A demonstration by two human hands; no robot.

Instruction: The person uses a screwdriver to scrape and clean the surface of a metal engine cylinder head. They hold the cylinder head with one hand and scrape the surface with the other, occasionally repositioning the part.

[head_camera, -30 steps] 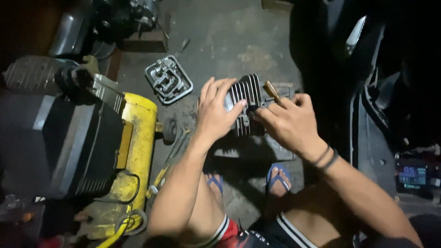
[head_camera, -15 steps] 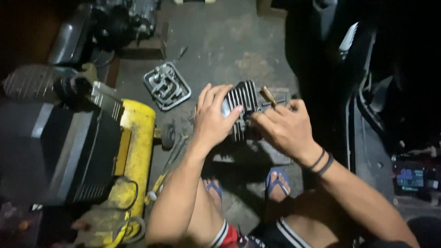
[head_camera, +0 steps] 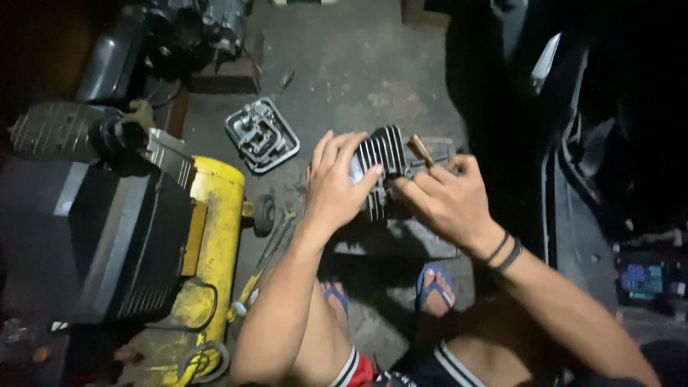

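A finned dark metal engine cylinder [head_camera: 387, 154] rests on the stained concrete floor in front of my feet. My left hand [head_camera: 335, 183] lies over its left side, fingers spread across the fins, thumb against the fin edges. My right hand [head_camera: 448, 201] is at the cylinder's right side and pinches a slim tool with a brown tip [head_camera: 419, 150] that pokes up beside the fins. Two dark bands circle my right wrist. Most of the cylinder's lower part is hidden by both hands.
A yellow air compressor tank [head_camera: 211, 244] with a black motor housing [head_camera: 86, 236] lies left. A grey metal engine cover [head_camera: 261, 135] sits on the floor beyond my left hand. A long hand tool [head_camera: 265, 261] lies beside the tank. Dark machine parts crowd the right side.
Both hands stay on the cylinder, and my left-hand fingers have shifted slightly over the fins. The view has drifted a little; nothing was picked up or let go.
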